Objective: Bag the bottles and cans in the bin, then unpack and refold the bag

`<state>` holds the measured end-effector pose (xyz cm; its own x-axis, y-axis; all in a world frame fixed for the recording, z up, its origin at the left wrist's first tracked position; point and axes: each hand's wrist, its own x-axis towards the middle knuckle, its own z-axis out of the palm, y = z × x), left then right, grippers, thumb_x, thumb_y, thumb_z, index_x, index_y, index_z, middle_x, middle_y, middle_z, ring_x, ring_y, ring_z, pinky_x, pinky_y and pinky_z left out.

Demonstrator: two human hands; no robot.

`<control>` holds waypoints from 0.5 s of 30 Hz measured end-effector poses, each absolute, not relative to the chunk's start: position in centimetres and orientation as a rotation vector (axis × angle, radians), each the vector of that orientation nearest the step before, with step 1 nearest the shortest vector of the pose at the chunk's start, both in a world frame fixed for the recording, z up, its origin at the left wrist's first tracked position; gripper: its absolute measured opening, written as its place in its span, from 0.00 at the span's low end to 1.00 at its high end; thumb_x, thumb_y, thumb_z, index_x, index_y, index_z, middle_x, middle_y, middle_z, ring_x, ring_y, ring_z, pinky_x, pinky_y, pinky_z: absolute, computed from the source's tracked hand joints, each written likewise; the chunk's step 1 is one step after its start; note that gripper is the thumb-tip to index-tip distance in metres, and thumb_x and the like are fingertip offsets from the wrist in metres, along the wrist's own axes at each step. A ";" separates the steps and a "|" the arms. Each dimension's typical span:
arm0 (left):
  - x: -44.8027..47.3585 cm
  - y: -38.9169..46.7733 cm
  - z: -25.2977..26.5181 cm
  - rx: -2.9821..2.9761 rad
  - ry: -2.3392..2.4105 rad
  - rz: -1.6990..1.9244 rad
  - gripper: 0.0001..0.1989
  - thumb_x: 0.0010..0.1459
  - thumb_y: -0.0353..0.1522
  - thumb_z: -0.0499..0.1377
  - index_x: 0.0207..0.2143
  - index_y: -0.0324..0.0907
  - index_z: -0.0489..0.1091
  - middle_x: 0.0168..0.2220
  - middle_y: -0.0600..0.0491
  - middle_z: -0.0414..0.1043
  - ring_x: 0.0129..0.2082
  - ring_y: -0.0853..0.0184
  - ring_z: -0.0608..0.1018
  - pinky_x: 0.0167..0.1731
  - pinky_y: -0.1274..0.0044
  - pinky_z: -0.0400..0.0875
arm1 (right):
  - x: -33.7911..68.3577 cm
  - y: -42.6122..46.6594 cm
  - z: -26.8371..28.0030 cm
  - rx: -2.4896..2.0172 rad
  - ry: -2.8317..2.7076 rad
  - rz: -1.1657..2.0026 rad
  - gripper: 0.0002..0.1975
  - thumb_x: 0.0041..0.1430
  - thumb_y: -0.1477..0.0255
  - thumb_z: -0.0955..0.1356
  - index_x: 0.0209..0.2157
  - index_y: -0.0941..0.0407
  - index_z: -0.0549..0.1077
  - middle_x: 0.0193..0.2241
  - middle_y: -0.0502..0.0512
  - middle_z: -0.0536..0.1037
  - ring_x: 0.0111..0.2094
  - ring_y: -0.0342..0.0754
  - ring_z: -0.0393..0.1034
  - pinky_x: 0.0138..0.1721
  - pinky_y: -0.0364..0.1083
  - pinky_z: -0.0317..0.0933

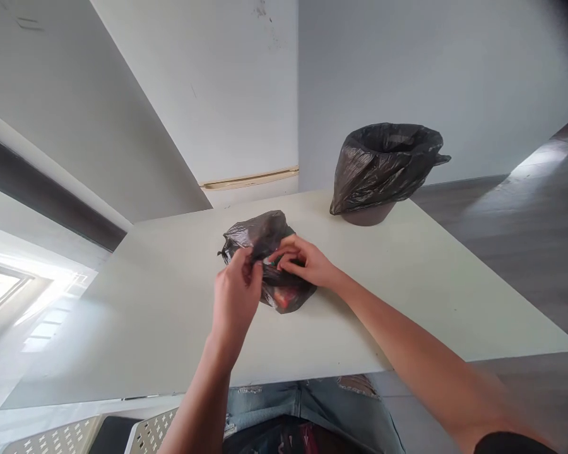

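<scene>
A black plastic bag (288, 297) lies on the white table in front of me. Its thin film lets a red-orange item show through near the front, and a bit of green and white shows at the opening between my hands. My left hand (239, 277) pinches the bag's edge on the left side, fingers closed on the film. On the right, my right hand (307, 261) has curled fingers and thumb closed at the opening's other edge. What exactly lies inside the bag is mostly hidden.
A bin lined with a black bag (383, 173) stands at the table's back right, its mouth open. The white table (170, 302) reaches the wall behind. Perforated beige plastic (57, 435) is below the front left edge. Bright window light falls at left.
</scene>
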<state>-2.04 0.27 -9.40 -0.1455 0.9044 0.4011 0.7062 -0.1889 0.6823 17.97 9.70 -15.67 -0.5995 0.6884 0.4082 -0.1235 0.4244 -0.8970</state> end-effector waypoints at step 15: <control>-8.5 -0.4 -9.1 1.769 2.431 1.300 0.13 0.60 0.26 0.55 0.45 0.48 0.70 0.30 0.58 0.70 0.26 0.66 0.72 0.35 0.70 0.65 | 21.7 11.1 -14.0 -0.260 -2.387 1.753 0.16 0.65 0.67 0.68 0.47 0.57 0.84 0.37 0.56 0.85 0.28 0.43 0.73 0.31 0.41 0.65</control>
<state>-8.50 -0.36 -9.10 -0.4103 0.7450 0.5259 0.8510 0.1056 0.5144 21.71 11.07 -13.99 -0.9706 0.2385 0.0320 0.0409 0.2945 -0.9548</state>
